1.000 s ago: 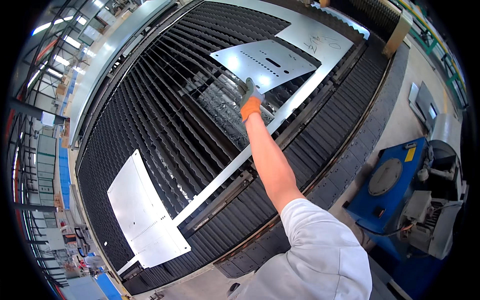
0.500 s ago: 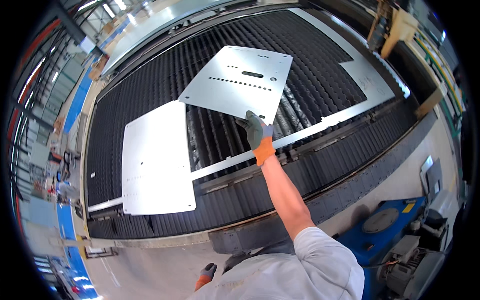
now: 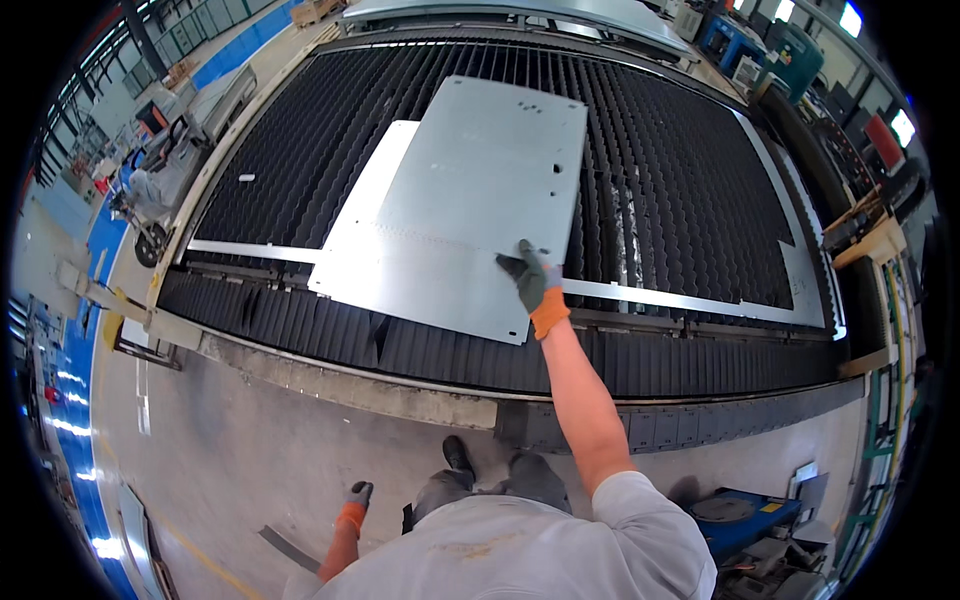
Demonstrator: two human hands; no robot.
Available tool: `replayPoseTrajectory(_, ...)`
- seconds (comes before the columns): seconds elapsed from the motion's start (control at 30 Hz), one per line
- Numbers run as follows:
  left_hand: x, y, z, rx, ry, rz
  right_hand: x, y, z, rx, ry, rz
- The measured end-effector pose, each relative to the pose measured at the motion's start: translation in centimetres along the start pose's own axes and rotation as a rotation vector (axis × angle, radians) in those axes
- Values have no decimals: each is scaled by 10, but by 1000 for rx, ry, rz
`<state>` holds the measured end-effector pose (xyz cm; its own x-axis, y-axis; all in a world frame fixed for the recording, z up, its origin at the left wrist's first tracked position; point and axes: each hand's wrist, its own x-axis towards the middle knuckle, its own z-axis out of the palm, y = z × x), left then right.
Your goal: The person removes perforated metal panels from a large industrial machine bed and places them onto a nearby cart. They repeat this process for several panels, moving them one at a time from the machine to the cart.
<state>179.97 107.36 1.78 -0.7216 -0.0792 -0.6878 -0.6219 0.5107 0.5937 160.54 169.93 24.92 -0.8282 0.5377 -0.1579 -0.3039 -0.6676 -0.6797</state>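
Note:
A large silver sheet-metal plate point(image 3: 470, 190) with small holes lies across the slatted cutting bed, overlapping another metal plate point(image 3: 390, 150) whose edge shows at its left. My right hand point(image 3: 532, 280), in a grey-green glove with an orange cuff, is on the large plate near its right edge. Its thumb and a finger are spread apart over the metal, and the other fingers are partly hidden. My left hand point(image 3: 360, 494), in a similar glove, hangs low by my side, away from the bed. Its fingers look curled together with nothing visible in them.
Dark wavy slats point(image 3: 690, 190) fill the bed, with a cut sheet frame point(image 3: 660, 296) along its near and right sides. Pleated black covers point(image 3: 700, 370) line the front. A blue machine point(image 3: 740, 515) stands at lower right. A wheeled machine point(image 3: 150, 225) is at left.
The two plates lay mostly side by side; now they largely overlap. My right hand has gone from gripping a plate corner to spread fingers on the metal. The view has turned.

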Motion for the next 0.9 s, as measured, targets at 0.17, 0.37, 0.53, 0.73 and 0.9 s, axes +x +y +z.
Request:
replayPoseTrajectory(0.17,47,20,-42,-6,84,90,-58,110,-61,-11,-207,806)
replayPoseTrajectory(0.37,98,116,-94,-180,225,304,3,54,-134,-952,233,-208)
replayPoseTrajectory(0.53,153,281,-134,-51,355,581,52,72,-159,-1203,508,12)
replayPoseTrajectory(0.73,271,489,-106,301,374,640,70,99,-222,-976,668,20)
replayPoseTrajectory(0.9,398,509,-114,601,309,397,60,123,-153,-1333,641,30)
